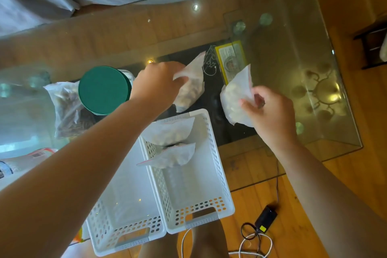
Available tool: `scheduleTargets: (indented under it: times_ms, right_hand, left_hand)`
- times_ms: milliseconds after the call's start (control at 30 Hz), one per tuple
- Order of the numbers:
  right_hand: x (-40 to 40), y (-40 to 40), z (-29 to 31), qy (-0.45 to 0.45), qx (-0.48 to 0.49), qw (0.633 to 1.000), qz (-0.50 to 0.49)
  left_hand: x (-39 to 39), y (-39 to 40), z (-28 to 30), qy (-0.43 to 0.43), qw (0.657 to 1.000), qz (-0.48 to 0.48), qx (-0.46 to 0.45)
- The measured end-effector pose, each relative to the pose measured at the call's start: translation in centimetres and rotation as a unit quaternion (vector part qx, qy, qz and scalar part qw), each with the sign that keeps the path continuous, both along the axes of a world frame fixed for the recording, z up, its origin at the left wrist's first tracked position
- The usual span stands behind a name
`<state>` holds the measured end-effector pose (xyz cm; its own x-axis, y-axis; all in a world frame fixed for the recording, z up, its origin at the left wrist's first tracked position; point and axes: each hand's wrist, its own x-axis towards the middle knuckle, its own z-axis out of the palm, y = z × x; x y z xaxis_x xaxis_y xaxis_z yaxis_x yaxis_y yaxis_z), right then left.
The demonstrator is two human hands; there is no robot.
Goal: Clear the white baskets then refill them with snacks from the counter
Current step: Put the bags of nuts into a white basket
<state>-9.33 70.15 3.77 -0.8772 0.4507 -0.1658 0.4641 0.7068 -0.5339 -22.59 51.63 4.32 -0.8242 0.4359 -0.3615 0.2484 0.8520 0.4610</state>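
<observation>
Two white perforated baskets stand side by side at the near edge of the glass table. The right basket (219, 174) holds two clear bags of pale snacks (173, 132) at its far end. The left basket (125, 222) shows nothing inside. My left hand (157, 84) grips a clear bag of pale snacks (192, 88) just beyond the right basket. My right hand (270, 111) pinches a second bag of the same snacks (234, 98) to the right of that basket's far end.
A round green-lidded tin (103, 90) and a clear bag of dark snacks (67, 109) sit left of my left arm. A yellow packet (232, 60) lies beyond the bags. The glass table's (293, 58) right end meets wooden floor with a black adapter (266, 218) and cables.
</observation>
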Motion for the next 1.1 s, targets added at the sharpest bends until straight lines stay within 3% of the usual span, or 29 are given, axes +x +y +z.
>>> scheduleTargets:
  times_ms: [67,133,300,500,633,833,1100]
  right_hand:
    - [0.2,0.1,-0.7,-0.074,0.015,0.997,0.029]
    - [-0.1,0.0,-1.0,-0.088,0.023,0.996,0.021]
    - [-0.5,-0.1,-0.2,0.0,0.052,0.998,-0.023]
    - [-0.3,-0.2,-1.9,-0.103,-0.017,0.995,-0.011]
    - [0.1,-0.4,-0.3,-0.064,0.021,0.997,-0.023]
    - [2.7,-0.7,4.2,-0.021,0.002,1.0,-0.02]
    - [7.7,-2.5,9.3,0.04,0.018,0.999,-0.014]
  left_hand:
    - [0.0,0.3,-0.6,-0.06,0.997,-0.021,-0.037]
    - [0.1,0.5,-1.1,-0.092,0.994,-0.038,-0.043]
    - [0.8,0.8,-1.6,-0.066,0.998,-0.005,-0.012]
    - [0.8,1.2,-1.2,-0.068,0.996,-0.026,-0.052]
    - [1.3,1.2,2.1,0.008,1.0,-0.014,-0.017]
    - [4.3,-0.7,10.2,0.108,0.988,-0.033,0.105]
    - [10.5,-4.8,14.8,0.065,0.988,-0.05,0.134]
